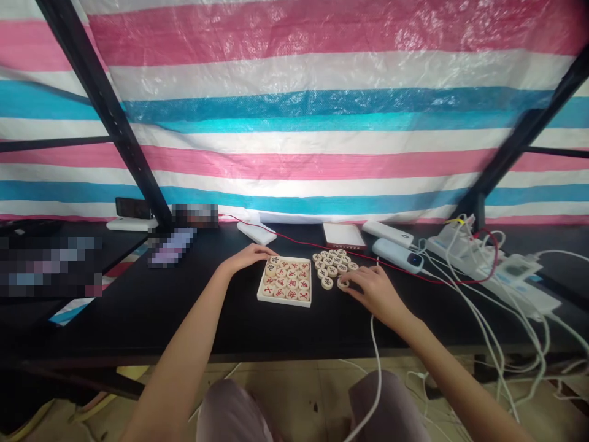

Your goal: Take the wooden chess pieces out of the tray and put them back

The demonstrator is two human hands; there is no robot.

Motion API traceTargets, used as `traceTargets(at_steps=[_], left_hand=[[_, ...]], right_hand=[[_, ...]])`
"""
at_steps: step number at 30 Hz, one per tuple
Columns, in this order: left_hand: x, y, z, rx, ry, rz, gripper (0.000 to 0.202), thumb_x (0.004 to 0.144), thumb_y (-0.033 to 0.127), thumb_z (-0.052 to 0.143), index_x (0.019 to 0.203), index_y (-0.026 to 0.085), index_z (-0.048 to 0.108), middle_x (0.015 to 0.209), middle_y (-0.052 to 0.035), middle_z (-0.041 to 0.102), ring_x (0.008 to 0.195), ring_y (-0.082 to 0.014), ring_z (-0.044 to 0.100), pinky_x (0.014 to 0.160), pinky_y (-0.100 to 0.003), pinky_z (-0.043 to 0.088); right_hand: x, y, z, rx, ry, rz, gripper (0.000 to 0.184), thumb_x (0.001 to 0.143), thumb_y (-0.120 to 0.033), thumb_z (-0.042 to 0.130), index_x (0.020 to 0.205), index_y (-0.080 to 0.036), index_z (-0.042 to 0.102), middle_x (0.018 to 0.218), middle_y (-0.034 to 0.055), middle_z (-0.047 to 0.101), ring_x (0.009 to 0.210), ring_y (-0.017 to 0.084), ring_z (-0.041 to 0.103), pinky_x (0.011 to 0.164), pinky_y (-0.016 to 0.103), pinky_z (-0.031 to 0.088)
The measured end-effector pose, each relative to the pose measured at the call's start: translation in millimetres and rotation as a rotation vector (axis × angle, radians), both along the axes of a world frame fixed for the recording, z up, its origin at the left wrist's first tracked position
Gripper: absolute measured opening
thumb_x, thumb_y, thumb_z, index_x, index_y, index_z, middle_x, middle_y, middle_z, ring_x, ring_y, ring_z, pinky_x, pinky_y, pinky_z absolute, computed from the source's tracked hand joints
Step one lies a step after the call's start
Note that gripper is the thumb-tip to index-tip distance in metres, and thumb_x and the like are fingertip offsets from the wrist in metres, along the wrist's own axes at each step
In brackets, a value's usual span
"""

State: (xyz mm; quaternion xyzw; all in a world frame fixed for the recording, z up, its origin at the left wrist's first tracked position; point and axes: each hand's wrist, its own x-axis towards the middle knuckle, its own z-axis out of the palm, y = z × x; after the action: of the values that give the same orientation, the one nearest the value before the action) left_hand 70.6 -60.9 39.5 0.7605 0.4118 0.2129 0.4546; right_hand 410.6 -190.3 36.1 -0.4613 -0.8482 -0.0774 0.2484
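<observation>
A shallow wooden tray (260,297) lies on the black table (161,307), filled with several round wooden chess pieces marked in red and black. My left hand (246,257) rests on the tray's far left corner, fingers curled over the edge. Just right of the tray lies a loose cluster of chess pieces (334,263). My right hand (375,288) is at the cluster's near edge, its fingertips pinched on one chess piece (342,283).
Behind the tray lie a white device (256,232), a red-edged box (343,236), two power banks (396,255) and a power strip (488,270) with many white cables trailing off the table's right front. A striped tarp hangs behind, crossed by black frame bars.
</observation>
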Motion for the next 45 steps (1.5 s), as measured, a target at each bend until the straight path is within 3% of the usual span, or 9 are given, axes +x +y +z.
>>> traceTargets(at_steps=[5,12,19,22,26,33,38,42,45], left_hand=[[1,-1,0.6,0.020,0.018,0.010,0.035,0.076,0.036,0.057,0.102,0.018,0.071,0.109,-0.0052,0.069,0.109,-0.0248,0.057,0.100,-0.034,0.037],[0,-1,-1.9,0.031,0.017,0.039,0.033,0.075,0.034,0.058,0.101,0.018,0.071,0.108,-0.0038,0.069,0.108,-0.0239,0.057,0.099,-0.032,0.037],[-1,1,-4.0,0.040,0.008,0.013,0.032,0.076,0.034,0.058,0.100,0.017,0.071,0.107,-0.0041,0.069,0.106,-0.0233,0.058,0.097,-0.031,0.038],[-2,3,-7.0,0.059,0.016,0.041,0.031,0.075,0.034,0.057,0.097,0.016,0.071,0.104,-0.0044,0.070,0.104,-0.0235,0.059,0.097,-0.033,0.039],[-4,5,-8.8,0.063,0.001,0.020,0.031,0.075,0.034,0.057,0.096,0.016,0.071,0.103,-0.0045,0.070,0.103,-0.0233,0.059,0.096,-0.032,0.039],[-3,1,-3.6,0.077,-0.003,-0.015,0.030,0.076,0.031,0.056,0.098,0.018,0.071,0.106,-0.0034,0.070,0.105,-0.0227,0.059,0.097,-0.030,0.039],[-2,0,-2.2,0.052,-0.004,-0.001,0.032,0.076,0.034,0.056,0.099,0.019,0.071,0.108,-0.0033,0.069,0.106,-0.0231,0.058,0.096,-0.030,0.039],[-2,0,-0.5,0.044,0.000,-0.005,0.030,0.076,0.034,0.057,0.098,0.020,0.072,0.108,-0.0027,0.069,0.107,-0.0229,0.058,0.096,-0.028,0.038],[-2,-1,0.3,0.050,-0.001,0.000,0.030,0.075,0.033,0.058,0.098,0.019,0.072,0.107,-0.0032,0.069,0.107,-0.0231,0.058,0.096,-0.028,0.038]], right_hand=[[0,1,-8.2,0.022,-0.029,0.043,0.017,0.092,-0.026,0.049,0.091,-0.024,0.065,0.102,0.0010,0.071,0.092,0.016,0.061,0.078,0.033,0.032],[-11,3,7.1,0.108,-0.063,0.041,0.023,0.091,-0.020,0.047,0.103,-0.026,0.066,0.111,0.0033,0.066,0.097,0.019,0.057,0.076,0.035,0.032],[-102,31,31.7,0.022,-0.202,0.255,0.030,0.091,-0.027,0.047,0.119,-0.024,0.056,0.121,0.0067,0.057,0.099,0.020,0.051,0.078,0.035,0.032],[-136,45,26.9,0.048,-0.302,0.264,0.022,0.089,-0.026,0.049,0.107,-0.022,0.060,0.114,0.0084,0.058,0.098,0.023,0.048,0.075,0.036,0.030],[-147,49,12.3,0.084,-0.270,0.190,0.017,0.089,-0.029,0.051,0.098,-0.018,0.060,0.108,0.0090,0.060,0.096,0.022,0.047,0.073,0.036,0.028],[-133,45,19.9,-0.020,-0.114,0.224,0.012,0.087,-0.032,0.057,0.087,-0.021,0.062,0.093,0.0022,0.068,0.085,0.017,0.056,0.073,0.033,0.027],[-66,21,32.0,0.007,0.162,0.093,0.017,0.090,-0.032,0.050,0.098,-0.023,0.063,0.101,0.0028,0.069,0.092,0.017,0.061,0.079,0.032,0.036],[-4,7,13.4,-0.078,0.197,-0.003,0.015,0.087,-0.034,0.054,0.098,-0.025,0.060,0.097,0.0019,0.069,0.079,0.017,0.064,0.075,0.033,0.043],[17,6,-5.3,-0.133,0.182,0.028,0.012,0.089,-0.030,0.049,0.092,-0.024,0.059,0.101,0.0048,0.067,0.087,0.019,0.063,0.076,0.033,0.047]])
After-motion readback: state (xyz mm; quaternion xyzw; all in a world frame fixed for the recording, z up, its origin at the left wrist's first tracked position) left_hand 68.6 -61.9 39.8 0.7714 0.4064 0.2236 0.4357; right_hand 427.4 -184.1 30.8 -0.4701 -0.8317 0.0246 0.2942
